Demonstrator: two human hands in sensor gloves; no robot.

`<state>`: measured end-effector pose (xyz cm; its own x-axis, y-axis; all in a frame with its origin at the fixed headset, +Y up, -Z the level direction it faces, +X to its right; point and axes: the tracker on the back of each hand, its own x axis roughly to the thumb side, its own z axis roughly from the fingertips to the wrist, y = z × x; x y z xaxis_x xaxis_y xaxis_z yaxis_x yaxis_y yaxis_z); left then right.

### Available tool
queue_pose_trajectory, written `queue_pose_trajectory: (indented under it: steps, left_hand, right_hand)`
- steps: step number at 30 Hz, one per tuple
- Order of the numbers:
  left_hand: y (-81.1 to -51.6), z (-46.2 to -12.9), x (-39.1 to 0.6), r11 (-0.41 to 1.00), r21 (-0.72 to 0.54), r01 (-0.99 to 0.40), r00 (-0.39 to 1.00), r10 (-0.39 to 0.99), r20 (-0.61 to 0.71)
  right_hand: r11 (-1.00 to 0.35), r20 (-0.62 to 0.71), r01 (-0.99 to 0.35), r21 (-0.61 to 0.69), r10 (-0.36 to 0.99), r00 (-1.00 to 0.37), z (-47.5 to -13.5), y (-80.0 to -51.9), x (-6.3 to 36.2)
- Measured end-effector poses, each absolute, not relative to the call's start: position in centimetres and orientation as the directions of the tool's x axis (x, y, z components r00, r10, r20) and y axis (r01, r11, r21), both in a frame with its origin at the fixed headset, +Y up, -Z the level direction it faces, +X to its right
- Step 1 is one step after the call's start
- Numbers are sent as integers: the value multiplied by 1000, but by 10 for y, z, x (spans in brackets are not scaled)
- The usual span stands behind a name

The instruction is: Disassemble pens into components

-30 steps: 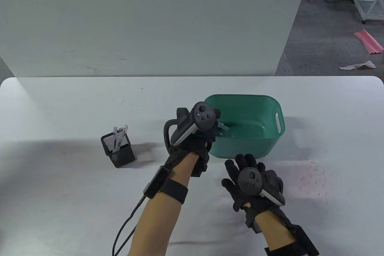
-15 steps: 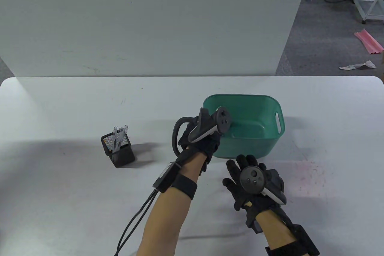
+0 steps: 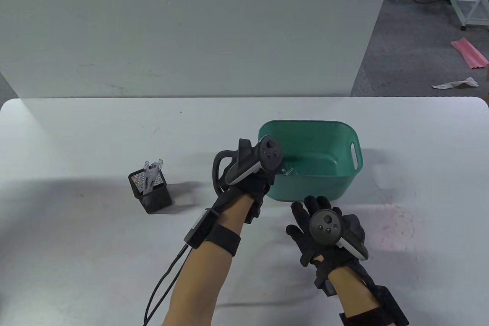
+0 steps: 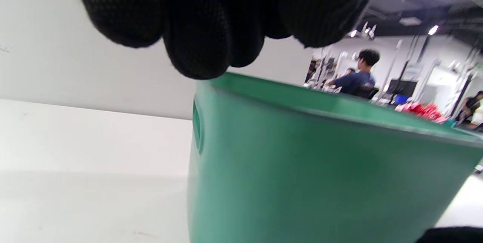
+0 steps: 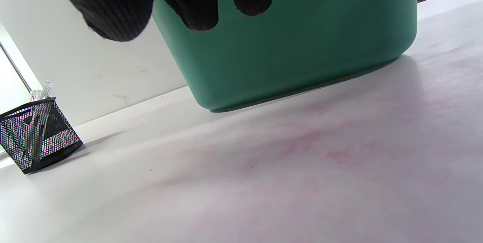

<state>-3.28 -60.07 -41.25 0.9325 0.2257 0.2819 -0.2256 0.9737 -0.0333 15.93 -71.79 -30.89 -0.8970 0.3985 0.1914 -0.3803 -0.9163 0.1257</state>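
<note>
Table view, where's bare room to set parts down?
Bare table lies left of the mesh pen holder, behind the green bin, and right of it. Crowded: the bin's near-left corner, where the left hand and right hand sit.

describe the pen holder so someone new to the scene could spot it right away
Start at the white table and find the green bin near its middle. To the bin's left, beyond the left hand, stands the holder: a small black mesh cup with clear pens sticking out.

On the table [image 3: 76, 226], the pen holder [image 3: 150, 191] stands left of the bin [image 3: 345, 184] (well apart), pens [image 3: 152, 173] upright in it, hands nearer.
</note>
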Motion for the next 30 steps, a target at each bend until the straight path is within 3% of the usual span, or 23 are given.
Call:
queue_pose_trajectory:
  steps: [7,14,21,30]
  left_hand:
    - [-584,-383,-91,977,25,-213,934,196,298]
    - [-596,-372,-176,991,31,-130,978,123,166]
    - [-612,-387,-233,997,-17,-69,998,69,-3]
    - [-638,-420,-261,979,-201,33,983,-69,-173]
  right_hand:
    - [-915,175,-387,117,402,-898,-309,-717,164]
    - [-914,170,-389,114,404,-899,-310,-717,164]
    - [-915,165,-387,113,401,-901,-311,-718,165]
    - [-916,168,-381,130,399,-902,-310,-718,164]
